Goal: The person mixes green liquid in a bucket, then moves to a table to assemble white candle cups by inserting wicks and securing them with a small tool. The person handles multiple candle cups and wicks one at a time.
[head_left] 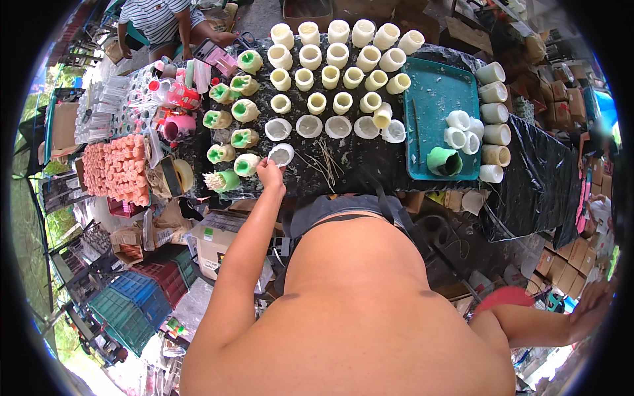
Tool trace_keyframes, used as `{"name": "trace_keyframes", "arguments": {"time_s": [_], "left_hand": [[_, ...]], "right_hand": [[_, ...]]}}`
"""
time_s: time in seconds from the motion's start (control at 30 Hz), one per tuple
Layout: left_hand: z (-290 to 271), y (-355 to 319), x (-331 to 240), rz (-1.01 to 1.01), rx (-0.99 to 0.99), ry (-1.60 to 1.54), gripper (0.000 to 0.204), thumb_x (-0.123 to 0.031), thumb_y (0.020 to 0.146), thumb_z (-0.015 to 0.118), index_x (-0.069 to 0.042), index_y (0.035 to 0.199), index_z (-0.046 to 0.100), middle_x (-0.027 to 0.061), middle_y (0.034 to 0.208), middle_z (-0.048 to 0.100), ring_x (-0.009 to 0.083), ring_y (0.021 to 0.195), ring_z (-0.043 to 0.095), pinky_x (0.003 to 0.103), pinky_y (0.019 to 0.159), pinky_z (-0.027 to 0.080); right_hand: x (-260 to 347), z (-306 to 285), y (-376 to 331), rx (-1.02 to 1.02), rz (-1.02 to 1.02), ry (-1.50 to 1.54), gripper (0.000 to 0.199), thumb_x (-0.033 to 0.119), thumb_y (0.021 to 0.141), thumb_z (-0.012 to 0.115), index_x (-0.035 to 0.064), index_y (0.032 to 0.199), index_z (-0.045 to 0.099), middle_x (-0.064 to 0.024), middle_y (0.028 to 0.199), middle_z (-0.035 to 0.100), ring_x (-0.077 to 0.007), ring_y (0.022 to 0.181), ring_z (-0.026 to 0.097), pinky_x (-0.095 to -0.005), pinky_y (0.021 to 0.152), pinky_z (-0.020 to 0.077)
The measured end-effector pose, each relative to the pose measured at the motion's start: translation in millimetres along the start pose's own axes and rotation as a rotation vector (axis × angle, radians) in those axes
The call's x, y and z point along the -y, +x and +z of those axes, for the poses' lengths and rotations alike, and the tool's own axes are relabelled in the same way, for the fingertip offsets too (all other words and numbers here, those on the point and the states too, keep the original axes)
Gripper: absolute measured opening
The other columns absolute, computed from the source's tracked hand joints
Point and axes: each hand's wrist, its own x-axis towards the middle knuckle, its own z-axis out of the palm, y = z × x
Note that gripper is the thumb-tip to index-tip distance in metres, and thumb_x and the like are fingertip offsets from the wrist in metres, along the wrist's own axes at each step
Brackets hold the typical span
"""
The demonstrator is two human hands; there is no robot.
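My left hand (pixel 269 173) is at the near edge of the black-covered table, its fingers closed on the rim of a white wax-like cup (pixel 281 154). Beside it stands a cream cup with green inside (pixel 246 165), one of several such green-marked cups to the left. A row of white cups (pixel 309 126) lies just beyond, and rows of cream, hollow cups (pixel 317 103) stand farther back. Thin sticks (pixel 323 162) are scattered to the right of the held cup. My right hand (pixel 592 307) is far out at the right rim of the view, away from the table; its fingers are too dim to read.
A teal tray (pixel 441 72) on the right holds several white cups and a green pitcher (pixel 444 162). More cups line its right side. Stacked pink pieces (pixel 117 170), clear plastic cups (pixel 99 109) and a red bottle (pixel 183 96) fill the left end. Another person (pixel 158 26) sits at far left.
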Motion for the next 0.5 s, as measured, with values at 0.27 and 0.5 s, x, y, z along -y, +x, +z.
{"name": "trace_keyframes", "arguments": {"time_s": [0.27, 0.5], "left_hand": [[-24.4, 8.7, -15.2, -0.083, 0.197, 0.080, 0.033, -0.014, 0.106, 0.060, -0.002, 0.134, 0.049, 0.0135, 0.122, 0.060, 0.0227, 0.102, 0.064, 0.040, 0.075, 0.063], [-12.5, -30.3, -50.0, 0.386, 0.062, 0.565, 0.065, -0.021, 0.094, 0.076, -0.004, 0.147, 0.043, 0.0181, 0.141, 0.047, 0.0300, 0.126, 0.050, 0.046, 0.112, 0.040]], "right_hand": [[8.8, 63.4, -66.0, 0.297, 0.548, -0.230, 0.020, 0.010, 0.108, 0.053, -0.0023, 0.093, 0.059, -0.0050, 0.072, 0.054, -0.0052, 0.045, 0.039, -0.0220, 0.043, 0.0247], [-117.5, 223.9, -73.5, 0.404, 0.863, -0.260, 0.017, 0.016, 0.108, 0.061, 0.0025, 0.100, 0.067, 0.0076, 0.069, 0.052, 0.0002, 0.058, 0.038, -0.0216, 0.051, 0.0282]]}}
